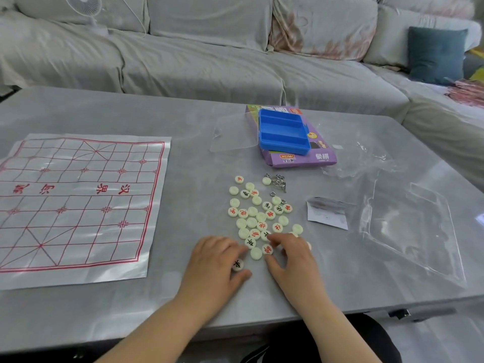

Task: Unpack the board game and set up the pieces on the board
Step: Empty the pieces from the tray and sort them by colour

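The board (78, 158) is a shiny sheet with a red grid, spread flat on the left of the grey table (183, 297), and no piece lies on it. Several cream round pieces (258, 213) with red or black characters lie in a loose heap right of the board, some face down. My left hand (217, 260) is at the heap's near edge and pinches a black-lettered piece (237, 264) between thumb and curled fingers. My right hand (289, 255) arches over the near right of the heap, its fingertips touching pieces beside a red-lettered piece (267, 249).
An empty blue tray (282, 131) sits on a flattened purple box (301, 159) behind the heap, with a clear lid (234, 134) to its left. Metal ring puzzles (276, 179), a paper slip (327, 213) and crumpled clear plastic (413, 231) lie to the right. A sofa stands beyond.
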### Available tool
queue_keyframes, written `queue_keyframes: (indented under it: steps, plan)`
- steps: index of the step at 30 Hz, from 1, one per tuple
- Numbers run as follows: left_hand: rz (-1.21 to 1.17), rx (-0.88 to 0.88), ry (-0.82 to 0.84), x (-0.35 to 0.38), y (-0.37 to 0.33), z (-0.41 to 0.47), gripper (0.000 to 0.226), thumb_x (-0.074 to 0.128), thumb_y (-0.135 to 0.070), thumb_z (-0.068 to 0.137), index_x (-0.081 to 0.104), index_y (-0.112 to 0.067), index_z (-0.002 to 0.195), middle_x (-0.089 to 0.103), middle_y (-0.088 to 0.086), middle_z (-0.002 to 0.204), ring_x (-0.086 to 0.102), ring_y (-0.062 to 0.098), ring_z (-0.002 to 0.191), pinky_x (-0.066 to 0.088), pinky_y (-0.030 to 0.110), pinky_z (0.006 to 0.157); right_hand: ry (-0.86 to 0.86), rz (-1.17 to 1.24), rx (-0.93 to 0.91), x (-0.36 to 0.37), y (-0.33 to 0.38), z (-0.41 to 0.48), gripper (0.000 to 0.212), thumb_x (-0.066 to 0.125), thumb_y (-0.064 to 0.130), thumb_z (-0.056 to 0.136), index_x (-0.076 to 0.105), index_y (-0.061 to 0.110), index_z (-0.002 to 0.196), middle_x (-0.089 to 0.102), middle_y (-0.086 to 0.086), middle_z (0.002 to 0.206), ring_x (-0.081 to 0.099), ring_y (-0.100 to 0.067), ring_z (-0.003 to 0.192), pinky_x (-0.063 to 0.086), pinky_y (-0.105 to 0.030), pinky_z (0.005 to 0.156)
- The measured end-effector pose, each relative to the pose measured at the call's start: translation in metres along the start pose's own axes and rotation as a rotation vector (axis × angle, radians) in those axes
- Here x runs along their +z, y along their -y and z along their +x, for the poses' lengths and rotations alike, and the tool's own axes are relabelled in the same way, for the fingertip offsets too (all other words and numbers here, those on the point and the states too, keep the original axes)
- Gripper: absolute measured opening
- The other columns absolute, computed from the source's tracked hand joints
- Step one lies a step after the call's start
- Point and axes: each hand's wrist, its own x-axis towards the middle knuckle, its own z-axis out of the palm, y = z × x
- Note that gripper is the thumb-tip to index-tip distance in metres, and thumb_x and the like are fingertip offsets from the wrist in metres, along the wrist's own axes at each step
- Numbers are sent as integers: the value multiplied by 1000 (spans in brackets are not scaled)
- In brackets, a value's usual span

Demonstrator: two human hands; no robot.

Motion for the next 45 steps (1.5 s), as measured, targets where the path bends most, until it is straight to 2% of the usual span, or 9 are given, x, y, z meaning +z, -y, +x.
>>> queue_keyframes:
  steps: [6,10,14,19,24,27,31,39,45]
  plan:
    - [20,-75,-63,-9,19,-5,38,58,-43,58,68,-22,88,62,-14,67,61,10,61,40,21,66,-47,54,-71,7,5,-13,28,55,30,72,63,21,98,48,23,80,45,-2,79,33,-6,66]
    - [3,-167,-46,-23,39,-6,37,61,-32,61,65,-18,94,64,-9,67,61,18,58,39,25,68,-94,16,-214,22,16,-15,19,49,32,72,49,32,91,63,11,77,45,-5,79,35,-12,74]
    - [-97,-284,-49,-39,47,1,36,67,-14,70,66,-9,105,66,-1,80,61,27,74,40,33,73,-108,-48,-300,34,30,-5,17,48,31,70,50,31,88,63,13,73,43,-5,77,36,-17,73]
    - [-188,-337,-77,-45,61,24,43,59,-8,83,52,-17,125,51,-10,94,46,11,87,31,18,75,-110,-125,-290,42,26,5,19,47,32,72,61,26,83,64,12,74,42,-7,77,34,-20,73]
    - [-296,-327,-63,-48,64,14,44,60,-7,82,50,-23,123,50,-22,88,49,-2,84,32,1,70,-169,-57,-290,42,33,24,22,48,31,71,66,20,79,65,9,70,41,-8,74,34,-20,68]
    - [-309,-280,-49,-41,65,-5,45,65,-10,79,53,-25,119,50,-27,87,44,-18,88,29,-4,74,-51,-39,-233,38,54,62,23,53,26,80,67,16,95,68,2,86,49,-14,88,36,-22,76]
    - [-224,-192,-71,-36,68,-21,43,54,-36,71,55,-28,112,48,-26,86,42,-6,84,19,-7,84,125,-57,-143,51,71,122,28,53,19,87,59,16,115,63,-1,109,47,-21,109,30,-23,87]
    - [-166,8,-99,-32,71,-28,31,49,-35,75,50,-28,105,67,-11,87,51,-1,83,19,17,105,173,-151,-58,65,73,164,32,54,24,88,54,17,120,60,1,116,44,-20,115,30,-23,88]
    - [-50,-136,-201,-29,74,-21,40,21,-39,96,57,-23,99,69,-5,91,49,5,89,14,22,103,286,-255,73,6,46,167,31,52,9,89,55,12,119,58,-5,120,54,-20,107,37,-22,82]
